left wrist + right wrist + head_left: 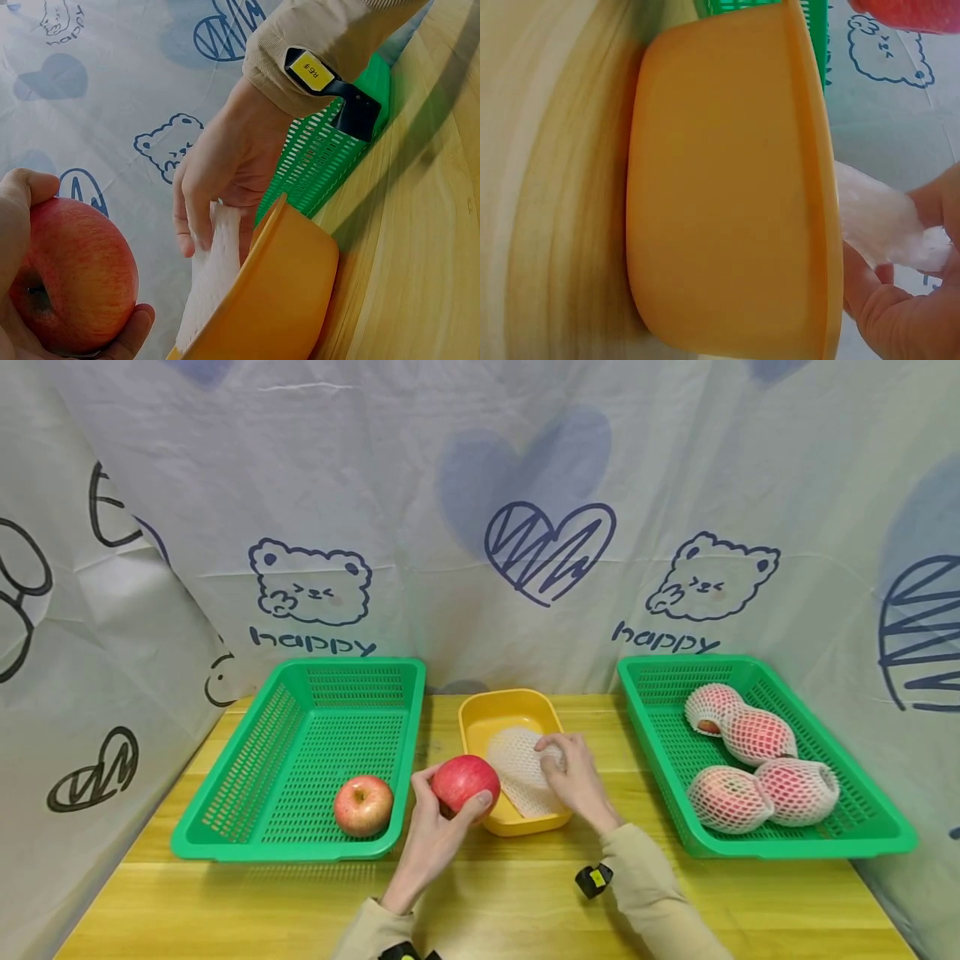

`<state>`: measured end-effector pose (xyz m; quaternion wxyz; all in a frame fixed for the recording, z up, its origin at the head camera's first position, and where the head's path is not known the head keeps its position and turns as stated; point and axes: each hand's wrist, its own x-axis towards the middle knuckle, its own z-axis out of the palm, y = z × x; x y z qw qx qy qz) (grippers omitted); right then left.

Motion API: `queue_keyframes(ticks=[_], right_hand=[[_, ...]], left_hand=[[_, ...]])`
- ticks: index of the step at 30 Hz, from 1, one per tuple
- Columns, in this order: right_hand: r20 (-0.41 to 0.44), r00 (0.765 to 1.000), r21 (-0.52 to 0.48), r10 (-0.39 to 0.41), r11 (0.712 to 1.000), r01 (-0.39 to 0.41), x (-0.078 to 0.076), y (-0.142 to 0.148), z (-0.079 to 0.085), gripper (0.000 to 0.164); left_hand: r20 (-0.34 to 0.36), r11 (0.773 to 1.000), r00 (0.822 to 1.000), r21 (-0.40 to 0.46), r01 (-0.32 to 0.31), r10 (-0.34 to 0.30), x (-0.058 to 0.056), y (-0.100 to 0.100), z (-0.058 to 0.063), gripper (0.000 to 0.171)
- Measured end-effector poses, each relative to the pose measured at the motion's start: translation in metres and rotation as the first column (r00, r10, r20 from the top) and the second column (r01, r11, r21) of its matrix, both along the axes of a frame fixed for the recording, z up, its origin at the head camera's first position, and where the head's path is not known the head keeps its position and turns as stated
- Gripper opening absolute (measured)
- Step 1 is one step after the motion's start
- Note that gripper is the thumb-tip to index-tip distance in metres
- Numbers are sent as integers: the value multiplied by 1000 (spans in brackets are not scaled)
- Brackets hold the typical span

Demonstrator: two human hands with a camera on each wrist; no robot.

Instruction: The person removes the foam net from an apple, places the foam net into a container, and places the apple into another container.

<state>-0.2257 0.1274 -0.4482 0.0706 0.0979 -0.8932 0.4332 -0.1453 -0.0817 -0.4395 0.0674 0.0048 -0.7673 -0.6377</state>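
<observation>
My left hand [432, 827] grips a red apple [465, 783], held just above the left front edge of a yellow tub [551, 823]. In the left wrist view the apple [94, 262] shows its stem hollow, with fingers and thumb around it. My right hand [576, 777] is over the tub's right side and pinches a white foam net sleeve [517, 764]. Most of the sleeve lies inside the tub. The right wrist view shows the sleeve [877, 214] between thumb and fingers, beyond the tub's rim.
On the left, a green basket [300, 850] holds one unwrapped apple [363, 806]. Another green basket [795, 846] on the right contains several apples in foam nets [757, 735]. All stand on a wooden table [517, 902], with a printed cloth [420, 485] hanging behind.
</observation>
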Motion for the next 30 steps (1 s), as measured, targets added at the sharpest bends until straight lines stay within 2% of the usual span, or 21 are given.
queue_keyframes(ticks=[4,6,11,14,20,26,30], right_hand=[[-31,999,107,26,994,-23,2,-4,-1,16],[-43,998,198,37,980,-28,3,-5,0,17],[-66,995,420,71,907,-37,7,-8,2,20],[-73,995,506,68,862,-21,9,-9,2,22],[-83,996,601,40,799,18,13,-9,1,34],[-68,997,650,45,760,10,13,-9,1,25],[-30,999,662,43,749,-12,12,-9,0,21]], left_hand=[[4,1000,1000,6,2,-2,0,0,0,70],[1,1000,1000,8,3,-3,0,-1,0,70],[-1,1000,1000,13,0,0,0,-1,0,70],[-2,1000,1000,21,1,-1,-1,0,0,70],[-7,1000,1000,25,8,-7,0,0,1,70],[-1,1000,1000,26,7,-7,0,0,1,71],[-2,1000,1000,22,7,-7,1,-1,1,71]])
